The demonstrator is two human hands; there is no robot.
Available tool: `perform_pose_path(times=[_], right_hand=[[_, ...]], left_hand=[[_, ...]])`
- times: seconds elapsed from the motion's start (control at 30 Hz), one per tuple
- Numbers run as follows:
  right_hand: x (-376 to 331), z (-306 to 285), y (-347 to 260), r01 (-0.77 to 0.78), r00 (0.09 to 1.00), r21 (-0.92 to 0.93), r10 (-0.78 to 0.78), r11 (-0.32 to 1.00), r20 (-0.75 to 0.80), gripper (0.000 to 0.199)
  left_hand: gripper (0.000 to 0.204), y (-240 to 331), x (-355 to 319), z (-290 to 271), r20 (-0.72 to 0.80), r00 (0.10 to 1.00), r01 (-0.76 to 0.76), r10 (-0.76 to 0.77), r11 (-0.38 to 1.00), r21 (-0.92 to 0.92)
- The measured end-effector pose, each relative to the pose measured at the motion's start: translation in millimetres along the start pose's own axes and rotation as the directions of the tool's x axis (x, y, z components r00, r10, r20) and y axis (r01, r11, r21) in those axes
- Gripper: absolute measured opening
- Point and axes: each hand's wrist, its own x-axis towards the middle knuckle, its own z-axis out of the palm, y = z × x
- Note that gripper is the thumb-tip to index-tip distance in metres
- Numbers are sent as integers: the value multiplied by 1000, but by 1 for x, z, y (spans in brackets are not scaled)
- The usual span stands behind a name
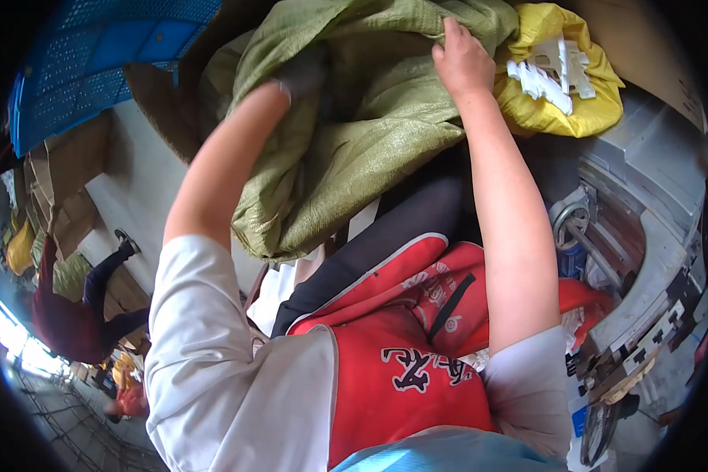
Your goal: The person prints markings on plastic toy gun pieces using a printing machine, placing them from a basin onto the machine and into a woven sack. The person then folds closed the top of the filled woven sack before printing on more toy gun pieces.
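Observation:
A large olive-green woven sack (354,165) lies bunched across my knees, its mouth gaping toward the top of the view. My left hand (300,72) reaches into the mouth, dark and smeared by motion, so its fingers cannot be made out. Whether it holds anything inside the sack is hidden. At the sack's right rim, my right hand (466,61) is closed on the fabric edge. Just right of that hand sits a yellow woven bag (527,118) holding white plastic parts (554,75).
Blue perforated crates (110,63) stand at the upper left, above cardboard boxes (79,157). Grey machinery with a wheel (572,216) is close on my right. A person in a dark red top (63,315) is farther off at left. I wear a red apron (401,377).

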Motion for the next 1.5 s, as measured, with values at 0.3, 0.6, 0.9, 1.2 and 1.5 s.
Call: perform_pose_path(times=[0.3, 0.6, 0.9, 1.2, 1.5], right_hand=[[-42, -57, -39, 192, 931, -85, -209, 978, -298, 38], [-216, -21, -133, 463, 684, -19, -344, 886, 643, 49], [-345, -58, -122, 349, 937, 248, -336, 904, -93, 34], [-531, -141, -26, -185, 899, 387, 315, 903, -306, 14], [-741, -52, 45, -858, 275, 418, 954, 299, -118, 31]], left_hand=[[36, -10, -95, -12, 116, 967, -197, 229, 952, -234], [37, -54, -170, 43, 209, 978, -15, -8, 994, 110], [35, -47, -198, 37, 109, 826, -558, 553, 829, 22], [27, -3, -226, -34, -43, 885, -466, 465, 875, -129], [22, 97, -270, -59, -109, 860, -507, 498, 812, -289]])
